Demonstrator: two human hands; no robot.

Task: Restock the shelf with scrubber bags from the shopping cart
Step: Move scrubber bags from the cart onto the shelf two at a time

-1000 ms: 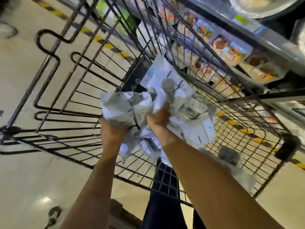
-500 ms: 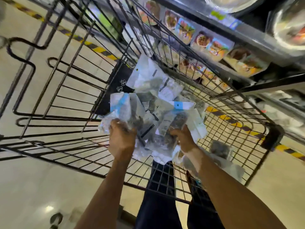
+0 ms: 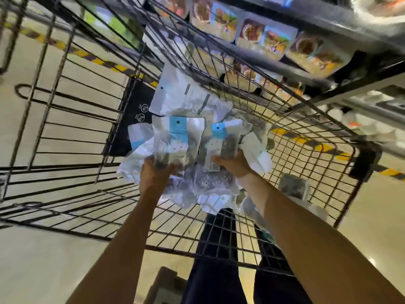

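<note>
Inside the black wire shopping cart point(image 3: 72, 119) lies a heap of clear scrubber bags point(image 3: 188, 99) with white and light-blue header cards and grey scrubbers inside. My left hand point(image 3: 153, 174) grips one bag with a blue header point(image 3: 177, 137) by its lower end. My right hand point(image 3: 232, 163) grips another blue-header bag point(image 3: 223, 141) from below. More bags point(image 3: 210, 183) hang bunched between and under both hands. A further scrubber bag point(image 3: 293, 187) lies on the cart floor at the right.
A shelf point(image 3: 306, 20) with colourful food packets point(image 3: 265, 38) runs along the cart's far right side. Yellow-black floor tape point(image 3: 98, 61) crosses the beige floor. My dark-trousered legs point(image 3: 217, 270) stand behind the cart's near wall.
Both hands have regripped the bunch, now each holding a bag upright with its blue header showing. The view has tilted so the cart and shelf sit closer.
</note>
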